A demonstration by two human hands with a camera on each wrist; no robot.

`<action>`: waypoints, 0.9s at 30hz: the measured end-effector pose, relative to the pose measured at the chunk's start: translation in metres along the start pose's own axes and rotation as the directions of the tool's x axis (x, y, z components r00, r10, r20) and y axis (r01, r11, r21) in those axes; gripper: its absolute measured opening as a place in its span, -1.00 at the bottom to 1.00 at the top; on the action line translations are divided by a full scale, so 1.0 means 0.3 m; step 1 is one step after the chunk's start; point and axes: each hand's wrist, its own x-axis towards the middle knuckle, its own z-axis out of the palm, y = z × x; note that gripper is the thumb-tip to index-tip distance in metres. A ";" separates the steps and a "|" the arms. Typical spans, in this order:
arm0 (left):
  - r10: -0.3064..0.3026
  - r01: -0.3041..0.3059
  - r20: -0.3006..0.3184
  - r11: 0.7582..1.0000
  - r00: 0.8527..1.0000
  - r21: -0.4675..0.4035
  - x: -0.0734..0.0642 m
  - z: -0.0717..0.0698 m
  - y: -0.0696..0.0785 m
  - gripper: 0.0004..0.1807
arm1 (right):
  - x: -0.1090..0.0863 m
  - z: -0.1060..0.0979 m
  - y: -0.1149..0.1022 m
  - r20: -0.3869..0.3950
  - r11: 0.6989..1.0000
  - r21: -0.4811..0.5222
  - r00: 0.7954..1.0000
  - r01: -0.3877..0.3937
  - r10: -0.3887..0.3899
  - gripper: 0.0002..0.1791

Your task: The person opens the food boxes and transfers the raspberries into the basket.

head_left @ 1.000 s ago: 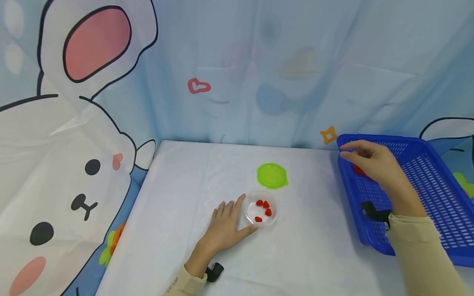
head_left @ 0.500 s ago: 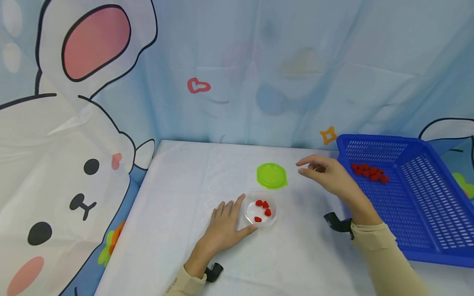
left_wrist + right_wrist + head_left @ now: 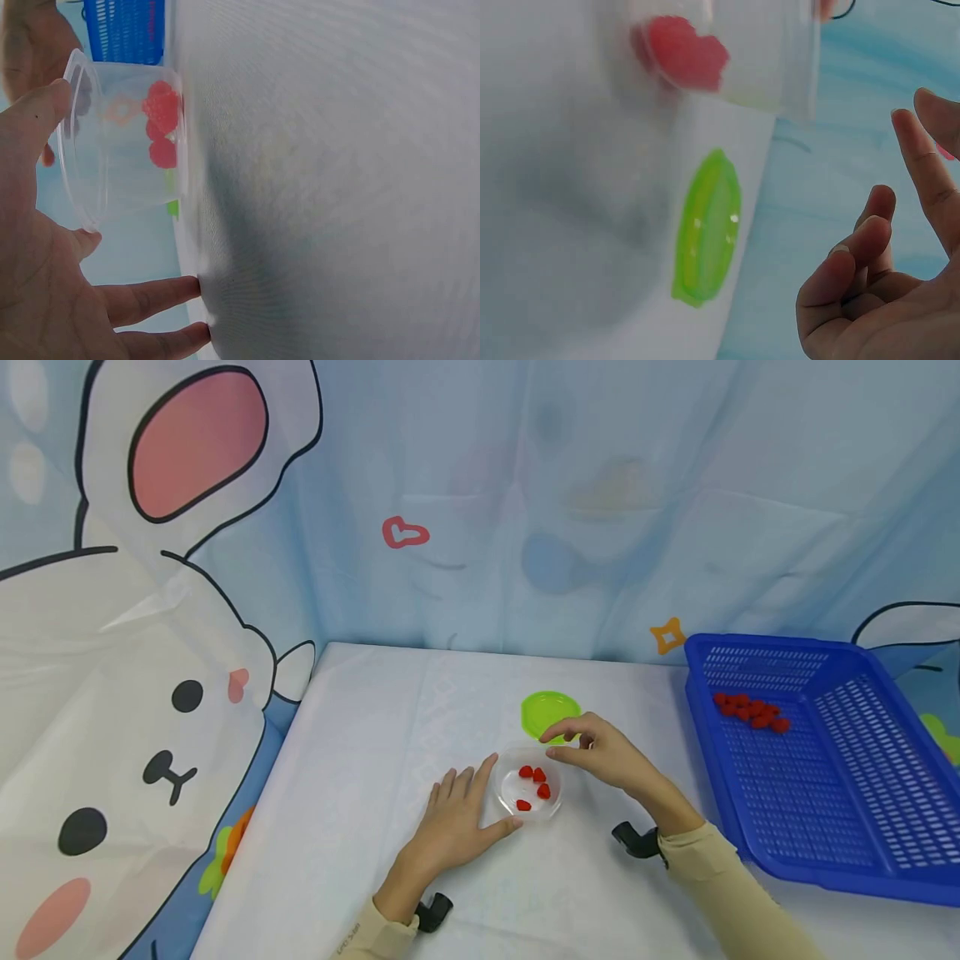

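Note:
My left hand [image 3: 453, 831] rests on the table beside a clear plastic cup [image 3: 504, 810], its fingers spread and straight. In the left wrist view the thumb and a fingertip touch the cup's rim [image 3: 69, 176]. Several red, bumpy raspberry-like berries [image 3: 160, 112] lie on the cup's bottom. My right hand [image 3: 603, 756] hovers over the cup's far right edge. Its thumb and index finger are extended, with a small gap between their tips in the head view. The other fingers bend loosely, and nothing shows in the right hand [image 3: 889, 277].
A green lid [image 3: 543, 712] lies just behind the cup. At the right stands a blue plastic basket [image 3: 817, 810] with several red berries [image 3: 753, 711] near its far left corner. A printed curtain [image 3: 480, 485] hangs behind the white-covered table [image 3: 375, 735].
The right hand has moved left from above the basket, across the table, to the cup, uncovering the berries in the basket. The left hand and cup have stayed in place.

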 end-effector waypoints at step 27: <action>0.023 -0.023 -0.007 1.000 1.000 0.019 -0.003 -0.002 -0.002 0.05 | 0.053 0.141 0.049 0.269 0.956 -0.252 0.960 0.147 -0.077 -0.72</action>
